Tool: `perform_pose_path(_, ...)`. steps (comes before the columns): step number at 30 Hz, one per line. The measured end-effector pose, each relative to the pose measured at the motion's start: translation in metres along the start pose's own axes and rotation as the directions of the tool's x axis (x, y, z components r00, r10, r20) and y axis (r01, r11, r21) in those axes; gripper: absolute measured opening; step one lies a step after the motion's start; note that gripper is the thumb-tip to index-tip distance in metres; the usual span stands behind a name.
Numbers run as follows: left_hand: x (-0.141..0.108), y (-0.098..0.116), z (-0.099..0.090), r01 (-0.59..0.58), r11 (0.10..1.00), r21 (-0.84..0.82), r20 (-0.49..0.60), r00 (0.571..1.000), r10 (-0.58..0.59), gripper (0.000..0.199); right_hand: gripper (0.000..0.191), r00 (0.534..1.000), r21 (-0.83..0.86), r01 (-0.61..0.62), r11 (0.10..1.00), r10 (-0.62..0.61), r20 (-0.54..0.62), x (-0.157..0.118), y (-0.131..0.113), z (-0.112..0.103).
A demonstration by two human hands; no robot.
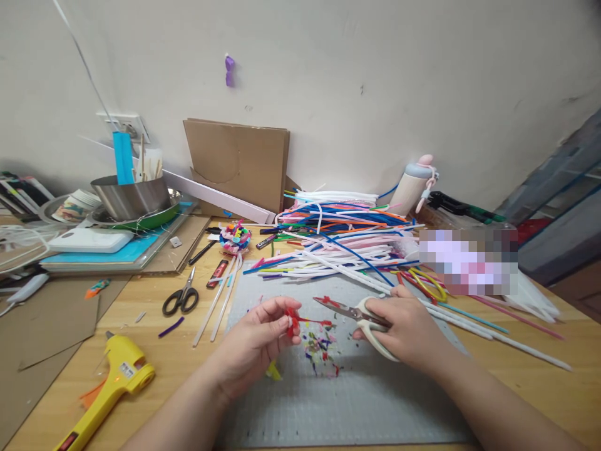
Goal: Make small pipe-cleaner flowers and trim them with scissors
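Note:
Over the grey cutting mat [347, 413], my left hand [263, 338] pinches a fluffy red piece [292, 321] between thumb and fingers. A thin red strand sticks out of it to the right. My right hand [399, 322] is closed round the handles of white-handled scissors [373, 322]. Their blades point left, just above the red strand, with red fluff on them. Small multicoloured clippings [322, 351] lie scattered on the mat below. A yellow scrap [273, 371] lies beside my left hand.
Pipe cleaners [338, 241] are heaped behind the mat. To the left lie black scissors [181, 299], a yellow glue gun [119, 369], clear glue sticks [220, 300] and a colourful fluffy ball [235, 238]. A bottle [409, 188] stands by the wall, near a cardboard panel [239, 163].

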State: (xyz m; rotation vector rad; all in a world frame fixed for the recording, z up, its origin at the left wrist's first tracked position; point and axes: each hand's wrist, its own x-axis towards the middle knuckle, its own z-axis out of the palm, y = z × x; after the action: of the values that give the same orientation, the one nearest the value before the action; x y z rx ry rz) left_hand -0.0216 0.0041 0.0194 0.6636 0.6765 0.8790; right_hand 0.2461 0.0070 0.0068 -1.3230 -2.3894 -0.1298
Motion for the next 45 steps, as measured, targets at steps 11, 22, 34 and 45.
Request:
perform_pose_path(11,-0.001,0.004,-0.001,0.017,0.996,-0.087,-0.06,0.998,-0.022,0.014,0.019,1.0,-0.022,-0.019,1.0,0.019,-0.001,0.001,-0.003,-0.005)
perform_pose_path(22,0.001,0.001,-0.004,0.047,0.996,-0.077,-0.054,0.997,-0.052,0.016,0.02,0.997,-0.023,-0.031,0.999,0.029,-0.071,0.0,-0.008,-0.002)
perform_pose_path(34,0.001,0.003,-0.001,0.047,0.995,-0.083,-0.039,0.998,-0.051,0.015,0.022,1.0,-0.011,-0.024,1.0,0.024,-0.016,0.0,-0.008,-0.003)
perform_pose_path(45,0.004,0.0,-0.006,0.022,0.998,-0.051,-0.025,0.999,-0.023,0.016,0.021,0.995,0.072,-0.054,0.996,0.048,0.086,0.0,-0.015,-0.008)
